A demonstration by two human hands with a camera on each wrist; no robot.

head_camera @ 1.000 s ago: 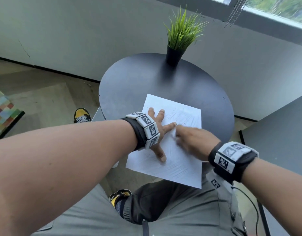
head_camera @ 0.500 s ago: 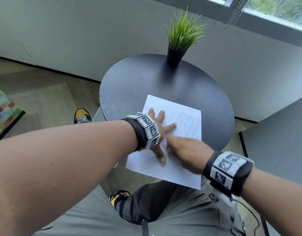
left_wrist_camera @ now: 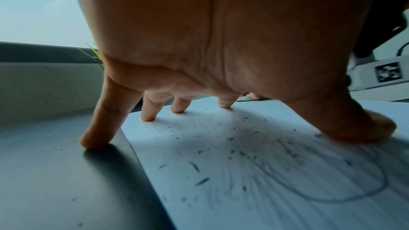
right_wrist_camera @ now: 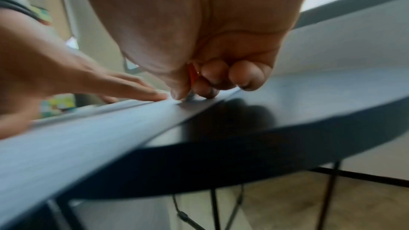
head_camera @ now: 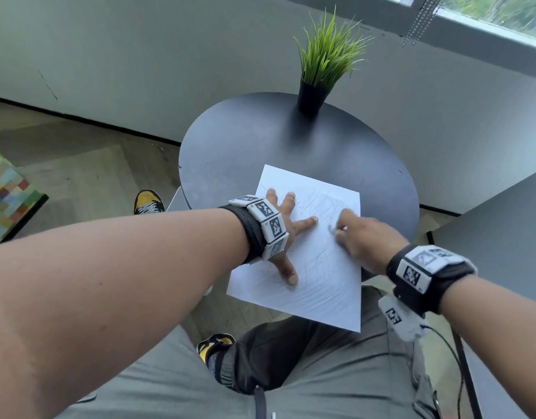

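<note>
1. I am rubbing pencil marks off a white sheet of paper (head_camera: 318, 285). It is lying at the near edge of the round dark-grey counter (head_camera: 260, 140), with its near strip overhanging that edge.
2. My left grip (head_camera: 286, 237) is spread apart, with the thumb and fingertips (left_wrist_camera: 148, 116) pressing the sheet flat. The little finger is landing on bare counter just beside the sheet's left edge.
3. My right grip (head_camera: 360, 240) is pinched together on what looks like a small orange eraser (right_wrist_camera: 192, 76), mostly hidden. Its tip is touching the sheet near the right edge, just beside the left index finger.
4. I am judging that short strokes should be running away from the pinning fingers, so the paper is stretching rather than buckling.
5. I am aiming for light pressure, and only where the counter is backing the sheet, because the overhanging strip would be crumpling.
6. Dark eraser crumbs (left_wrist_camera: 201, 181) are lying under the left palm beside a grey pencil loop (left_wrist_camera: 354, 197). They want brushing off, not smearing in.
</note>
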